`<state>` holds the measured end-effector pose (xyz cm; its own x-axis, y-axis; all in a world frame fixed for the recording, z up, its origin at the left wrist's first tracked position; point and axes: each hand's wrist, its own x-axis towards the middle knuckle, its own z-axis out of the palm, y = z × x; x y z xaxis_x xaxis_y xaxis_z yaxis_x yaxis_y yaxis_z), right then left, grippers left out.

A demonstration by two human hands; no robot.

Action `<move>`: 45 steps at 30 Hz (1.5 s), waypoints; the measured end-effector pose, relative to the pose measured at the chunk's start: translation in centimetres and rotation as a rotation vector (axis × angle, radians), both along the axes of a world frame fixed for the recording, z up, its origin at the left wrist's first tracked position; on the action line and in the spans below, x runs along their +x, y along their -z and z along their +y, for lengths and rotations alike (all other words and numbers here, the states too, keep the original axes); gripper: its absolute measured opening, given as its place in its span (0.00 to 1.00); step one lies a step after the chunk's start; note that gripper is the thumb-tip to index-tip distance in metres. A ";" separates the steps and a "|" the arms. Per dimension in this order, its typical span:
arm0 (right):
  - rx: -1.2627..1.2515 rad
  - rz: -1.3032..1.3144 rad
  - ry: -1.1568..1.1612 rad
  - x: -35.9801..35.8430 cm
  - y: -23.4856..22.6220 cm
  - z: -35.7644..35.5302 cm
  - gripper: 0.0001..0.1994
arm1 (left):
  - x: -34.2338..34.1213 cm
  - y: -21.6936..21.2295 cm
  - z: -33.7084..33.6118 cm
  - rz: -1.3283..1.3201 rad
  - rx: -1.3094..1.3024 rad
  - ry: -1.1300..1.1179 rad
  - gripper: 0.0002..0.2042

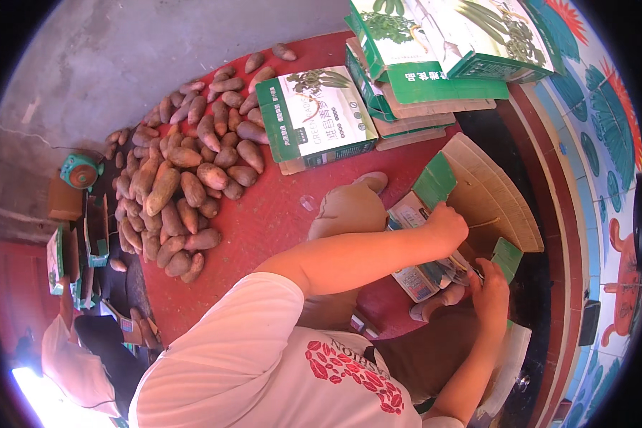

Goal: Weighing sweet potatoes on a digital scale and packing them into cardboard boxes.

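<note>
Head view looks down on a green-and-white carton (pixel 435 235) being handled low at the right, on the red mat between the person's knees and a flat sheet of brown corrugated cardboard (pixel 488 192). The left hand (pixel 446 225) reaches across the body and rests on the carton's upper edge, fingers curled over it in a closed grip beside a raised green flap (pixel 435 180). The right hand (pixel 491 285) is at the carton's lower right corner, fingers bent around the card near another green flap (pixel 508 257); how tightly they press cannot be told. Just beyond the carton, toward the top, one closed printed box (pixel 317 118) lies on the red mat (pixel 264 221), and a stack of folded flat cartons (pixel 428 71) sits at the upper right. To the left, well apart from the hands, a large heap of sweet potatoes (pixel 185 178) spreads over the mat. A teal tape dispenser (pixel 80 171) sits at the far left edge.
</note>
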<state>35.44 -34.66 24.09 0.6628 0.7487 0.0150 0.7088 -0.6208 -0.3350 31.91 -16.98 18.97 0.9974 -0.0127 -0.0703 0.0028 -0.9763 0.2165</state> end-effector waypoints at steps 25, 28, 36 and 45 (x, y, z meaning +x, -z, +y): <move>-0.097 0.112 -0.082 1.2 1.4 2.9 0.14 | -4.3 -5.7 5.1 -0.744 -0.464 -0.113 0.02; -0.102 0.128 -0.068 1.2 1.1 2.7 0.13 | -7.3 -8.1 8.7 -0.980 -0.542 -0.146 0.03; -0.104 0.180 -0.032 0.9 1.5 2.4 0.13 | -20.6 6.6 19.0 -0.407 -0.374 -0.779 0.09; -0.155 0.188 -0.008 1.3 2.2 2.0 0.14 | -38.5 23.0 17.9 0.611 -0.328 -1.343 0.17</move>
